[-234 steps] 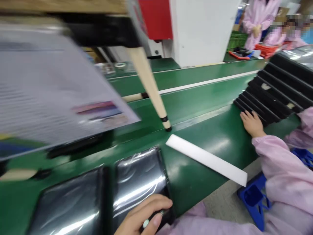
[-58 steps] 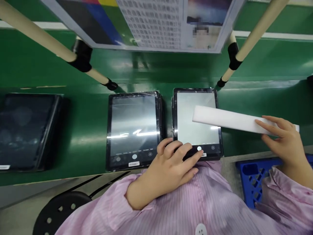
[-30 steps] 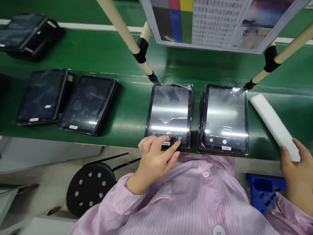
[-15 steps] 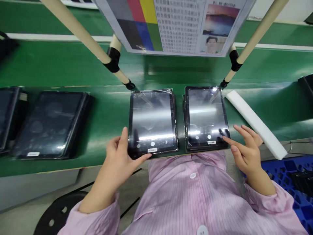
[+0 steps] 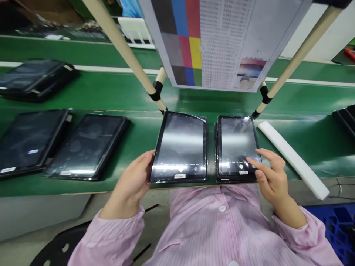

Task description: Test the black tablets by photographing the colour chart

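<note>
Two black tablets with lit screens lie side by side before me on the green bench. My left hand (image 5: 135,181) grips the left edge of the left tablet (image 5: 181,144), its fingertips hidden behind the edge. That tablet looks slightly raised on its left side. On the right tablet (image 5: 235,142), which rests on another dark tablet, camera-style buttons glow along the bottom. My right hand (image 5: 273,177) hovers at its lower right corner, fingers apart, the index fingertip at the screen; whether it touches I cannot tell. Both tablets carry a small white label at the bottom.
Further tablets lie at the left, one dark-screened (image 5: 85,146) and another (image 5: 30,140) beside it. A stack (image 5: 36,79) sits behind them. A printed test chart (image 5: 222,44) hangs on a pipe frame (image 5: 122,48) above. A white foam strip (image 5: 294,159) lies at the right, near a blue crate (image 5: 330,225).
My left hand has gone from spread at the tablet's corner to gripping its left edge. My right index finger has moved inward over the right screen. The view has shifted, showing more on the left.
</note>
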Motion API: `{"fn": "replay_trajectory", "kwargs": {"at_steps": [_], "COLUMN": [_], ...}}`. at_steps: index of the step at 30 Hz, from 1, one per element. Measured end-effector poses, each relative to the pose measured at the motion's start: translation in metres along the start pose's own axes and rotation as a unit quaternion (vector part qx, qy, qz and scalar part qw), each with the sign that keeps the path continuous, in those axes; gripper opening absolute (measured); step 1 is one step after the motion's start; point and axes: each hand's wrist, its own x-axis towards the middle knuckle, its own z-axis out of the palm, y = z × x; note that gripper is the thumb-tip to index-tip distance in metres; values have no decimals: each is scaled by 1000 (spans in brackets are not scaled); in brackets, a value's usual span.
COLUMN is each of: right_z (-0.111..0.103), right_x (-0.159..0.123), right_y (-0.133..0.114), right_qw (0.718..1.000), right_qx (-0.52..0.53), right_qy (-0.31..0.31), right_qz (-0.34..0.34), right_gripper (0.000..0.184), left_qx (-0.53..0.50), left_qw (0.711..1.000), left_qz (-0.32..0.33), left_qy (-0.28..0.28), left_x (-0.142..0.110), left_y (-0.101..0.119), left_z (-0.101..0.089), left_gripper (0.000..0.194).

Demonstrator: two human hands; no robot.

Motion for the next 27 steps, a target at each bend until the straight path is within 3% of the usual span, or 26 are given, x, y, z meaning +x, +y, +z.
{"fn": "replay_trajectory", "kwargs": {"at_steps": [3, 6, 9, 12, 15, 18, 20, 22, 24, 27], "right_z": [16, 34, 50, 60, 63, 62, 60, 60, 60, 64], "right_x": [27, 51, 68, 77, 83, 94, 103, 110, 115, 116], "right_y": [-16, -31, -41, -50, -62, -74, -79, -78, -73, -58], "right_qw": [999, 997, 993, 976, 930, 834, 772, 730, 709, 721], "right_qx": [17, 25, 51, 158, 342, 517, 584, 619, 631, 614], "right_qy": [-13, -41, -101, -130, -47, 74, 92, 71, 60, 83], "right_qz": [-36, -62, -11, 77, 128, 179, 232, 282, 309, 309], "right_gripper": [29, 30, 38, 54, 64, 58, 57, 60, 65, 73], "left_qx": [-28, -84, -136, -165, -196, -219, -229, -228, -185, -10], "left_qw": [1000, 995, 986, 977, 962, 944, 933, 919, 897, 855], "left_qz": [-4, 1, 27, 56, 104, 163, 209, 275, 373, 506], "left_qy": [-10, -53, -91, -124, -161, -187, -182, -164, -148, -113], "left_x": [-1, -10, -27, -44, -57, -62, -61, -57, -53, -50], "left_y": [5, 7, 9, 13, 20, 26, 26, 21, 13, 3], "left_z": [12, 15, 11, 7, 9, 21, 33, 45, 56, 65], "left_gripper": [42, 53, 65, 67, 57, 47, 42, 38, 47, 96]}}
